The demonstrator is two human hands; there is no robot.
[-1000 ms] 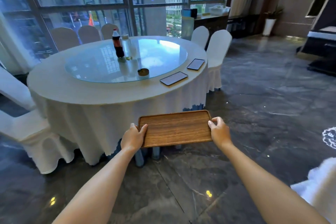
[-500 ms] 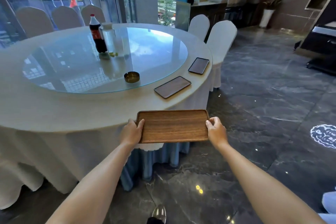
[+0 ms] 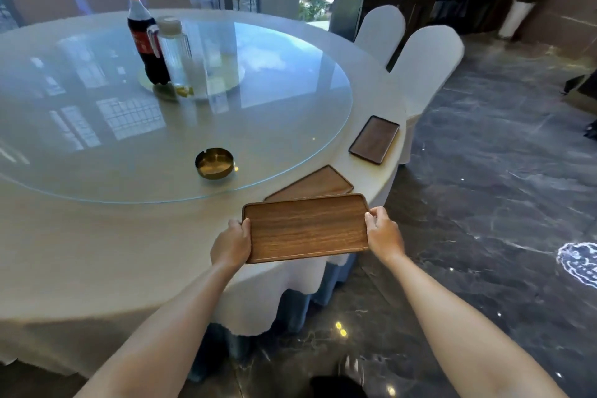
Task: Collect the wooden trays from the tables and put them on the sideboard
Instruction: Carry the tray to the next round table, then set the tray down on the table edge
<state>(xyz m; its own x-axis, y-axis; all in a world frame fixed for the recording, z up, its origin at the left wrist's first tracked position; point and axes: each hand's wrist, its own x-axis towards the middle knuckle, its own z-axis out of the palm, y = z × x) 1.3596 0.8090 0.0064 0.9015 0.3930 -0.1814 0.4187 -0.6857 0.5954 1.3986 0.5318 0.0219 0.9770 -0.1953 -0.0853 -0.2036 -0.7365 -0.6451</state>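
I hold a rectangular wooden tray (image 3: 307, 228) level over the near right edge of the round table (image 3: 97, 252). My left hand (image 3: 231, 244) grips its left end and my right hand (image 3: 382, 233) grips its right end. A second wooden tray (image 3: 318, 184) lies on the tablecloth just beyond it, its near part hidden by the held tray. A third, darker tray (image 3: 374, 139) lies farther right at the table's edge.
A glass turntable (image 3: 258, 90) carries a cola bottle (image 3: 143, 39), a clear jug (image 3: 179, 55) and a brass ashtray (image 3: 214, 162). White-covered chairs (image 3: 423, 68) stand at the table's right. A dark sideboard (image 3: 403, 0) stands by the window. Dark marble floor (image 3: 484, 203) spreads to the right.
I have come closer to the table. The held tray now hangs over the table's edge and covers the near part of the second tray. Both hands keep their grip.
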